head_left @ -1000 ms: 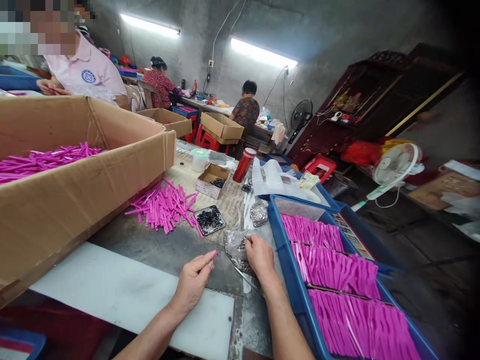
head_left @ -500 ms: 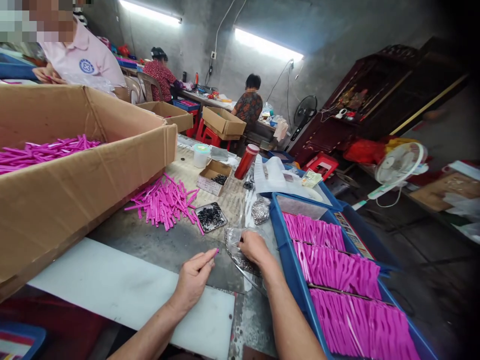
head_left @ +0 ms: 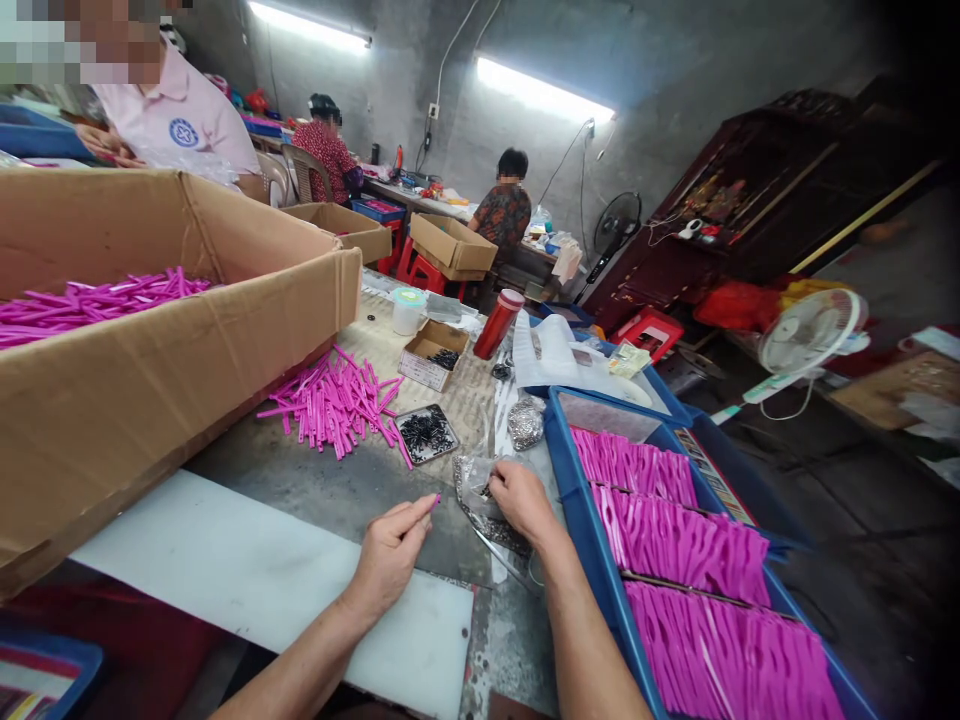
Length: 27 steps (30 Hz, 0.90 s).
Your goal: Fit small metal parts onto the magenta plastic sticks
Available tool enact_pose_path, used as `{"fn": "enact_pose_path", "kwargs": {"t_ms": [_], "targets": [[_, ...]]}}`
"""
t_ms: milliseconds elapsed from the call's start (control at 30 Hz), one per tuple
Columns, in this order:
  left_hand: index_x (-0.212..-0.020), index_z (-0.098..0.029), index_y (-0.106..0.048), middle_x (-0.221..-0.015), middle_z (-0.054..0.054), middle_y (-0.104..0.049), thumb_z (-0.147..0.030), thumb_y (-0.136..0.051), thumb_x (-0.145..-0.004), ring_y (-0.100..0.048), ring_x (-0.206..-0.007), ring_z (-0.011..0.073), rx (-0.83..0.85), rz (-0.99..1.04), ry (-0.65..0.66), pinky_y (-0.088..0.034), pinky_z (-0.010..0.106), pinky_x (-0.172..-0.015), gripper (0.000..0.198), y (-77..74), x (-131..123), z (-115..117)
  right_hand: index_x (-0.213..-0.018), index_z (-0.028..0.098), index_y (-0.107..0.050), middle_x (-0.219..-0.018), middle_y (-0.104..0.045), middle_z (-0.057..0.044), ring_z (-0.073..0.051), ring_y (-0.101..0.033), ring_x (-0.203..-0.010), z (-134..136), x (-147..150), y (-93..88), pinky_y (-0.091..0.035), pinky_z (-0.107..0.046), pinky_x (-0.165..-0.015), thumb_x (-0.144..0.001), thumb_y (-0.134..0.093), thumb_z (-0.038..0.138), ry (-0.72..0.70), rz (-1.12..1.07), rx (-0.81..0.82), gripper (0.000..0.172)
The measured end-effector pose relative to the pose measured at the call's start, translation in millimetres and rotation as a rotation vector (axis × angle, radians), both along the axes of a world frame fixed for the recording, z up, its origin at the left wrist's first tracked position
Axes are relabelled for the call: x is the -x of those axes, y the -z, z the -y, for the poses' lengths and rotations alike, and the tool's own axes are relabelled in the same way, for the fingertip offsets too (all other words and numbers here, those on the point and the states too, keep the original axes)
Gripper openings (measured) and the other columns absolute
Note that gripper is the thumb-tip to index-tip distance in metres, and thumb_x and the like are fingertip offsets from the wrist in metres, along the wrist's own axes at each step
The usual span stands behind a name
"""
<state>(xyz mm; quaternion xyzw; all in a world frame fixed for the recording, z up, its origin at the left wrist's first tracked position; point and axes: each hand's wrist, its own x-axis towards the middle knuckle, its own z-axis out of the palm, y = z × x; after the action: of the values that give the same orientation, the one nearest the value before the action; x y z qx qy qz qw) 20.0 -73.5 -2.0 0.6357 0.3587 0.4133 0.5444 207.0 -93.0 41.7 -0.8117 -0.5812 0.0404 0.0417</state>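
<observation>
My left hand [head_left: 391, 552] is closed, with thumb and fingers pinching a magenta plastic strip [head_left: 437, 498]. Only the strip's tip shows beyond the fingertips; the rest is hidden in the hand. My right hand [head_left: 525, 503] has its fingers drawn together at a clear plastic bag [head_left: 472, 480] of small metal parts. Whatever those fingertips hold cannot be made out. Just beyond the hands sits a small square tray [head_left: 426, 434] of black pieces. Behind it, to the left, is a loose pile of magenta strips [head_left: 334, 405].
A large cardboard box [head_left: 225, 345] of magenta strips stands at the left. On the right, a blue crate [head_left: 562, 470] holds rows of magenta strips. A second bag of metal parts [head_left: 526, 422], a small carton [head_left: 424, 372] and a red bottle [head_left: 498, 325] stand farther back. Several people sit beyond.
The whole view has shifted slightly to the right. My right hand's fingertips have moved a little rightward at the bag, while my left hand keeps its pinch on the strip.
</observation>
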Motion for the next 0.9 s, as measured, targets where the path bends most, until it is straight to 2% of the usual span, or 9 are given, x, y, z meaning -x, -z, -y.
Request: {"fn": "enact_pose_path", "kwargs": {"t_ms": [167, 267, 367, 567, 733, 900], "targets": [[-0.093, -0.015, -0.066, -0.064, 0.003, -0.056, -0.021, -0.047, -0.071, -0.048, -0.051, 0.0097, 0.008, -0.001, -0.013, -0.042, 0.019, -0.046, 0.029, -0.7, 0, 1, -0.063, 0.016, -0.052, -0.063, -0.055, -0.002, -0.014, -0.05, -0.063, 16, 9, -17.7, -0.031, -0.022, -0.056, -0.075, -0.034, 0.017, -0.01, -0.063, -0.143, 0.022], [-0.093, -0.015, -0.065, -0.068, 0.004, -0.058, -0.021, -0.047, -0.072, -0.049, -0.052, 0.0099, 0.006, -0.002, -0.002, -0.042, 0.019, -0.047, 0.029, 0.2, 0, 1, -0.06, 0.017, -0.05, -0.06, -0.051, 0.0, -0.013, -0.049, -0.061, 27, 24, -21.3, -0.032, -0.021, -0.055, -0.074, -0.037, 0.016, -0.091, -0.19, -0.213, 0.019], [-0.095, -0.016, -0.064, -0.072, 0.004, -0.059, -0.021, -0.046, -0.073, -0.051, -0.054, 0.0103, 0.001, -0.011, 0.016, -0.042, 0.019, -0.047, 0.029, 2.3, 1, 1, -0.062, 0.017, -0.052, -0.062, -0.053, -0.001, -0.013, -0.049, -0.061, 36, 42, -11.2, -0.032, -0.021, -0.056, -0.073, -0.039, 0.013, -0.186, -0.19, -0.106, 0.018], [-0.096, -0.016, -0.064, -0.069, 0.004, -0.057, -0.018, -0.045, -0.073, -0.051, -0.058, 0.0112, -0.015, -0.008, 0.011, -0.042, 0.018, -0.047, 0.03, 1.5, 2, 1, -0.072, 0.016, -0.058, -0.074, -0.059, -0.006, -0.018, -0.053, -0.073, 40, 60, 17.5, -0.034, -0.025, -0.066, -0.075, -0.042, 0.014, -0.196, -0.017, 0.094, 0.017], [-0.096, -0.015, -0.064, -0.065, 0.002, -0.054, -0.016, -0.045, -0.073, -0.049, -0.054, 0.0097, -0.01, -0.001, 0.018, -0.042, 0.018, -0.047, 0.03, 0.9, 2, 1, -0.075, 0.017, -0.06, -0.076, -0.06, -0.005, -0.017, -0.054, -0.075, 42, 53, 15.2, -0.036, -0.022, -0.066, -0.076, -0.044, 0.015, -0.22, -0.107, 0.14, 0.016], [-0.096, -0.015, -0.064, -0.063, 0.001, -0.052, -0.018, -0.046, -0.073, -0.046, -0.052, 0.0088, -0.01, -0.018, 0.01, -0.041, 0.019, -0.049, 0.029, 3.8, 1, 1, -0.081, 0.015, -0.062, -0.079, -0.062, -0.005, -0.015, -0.055, -0.077, 42, 46, 10.3, -0.036, -0.019, -0.068, -0.078, -0.042, 0.012, -0.221, -0.212, 0.113, 0.02]]}}
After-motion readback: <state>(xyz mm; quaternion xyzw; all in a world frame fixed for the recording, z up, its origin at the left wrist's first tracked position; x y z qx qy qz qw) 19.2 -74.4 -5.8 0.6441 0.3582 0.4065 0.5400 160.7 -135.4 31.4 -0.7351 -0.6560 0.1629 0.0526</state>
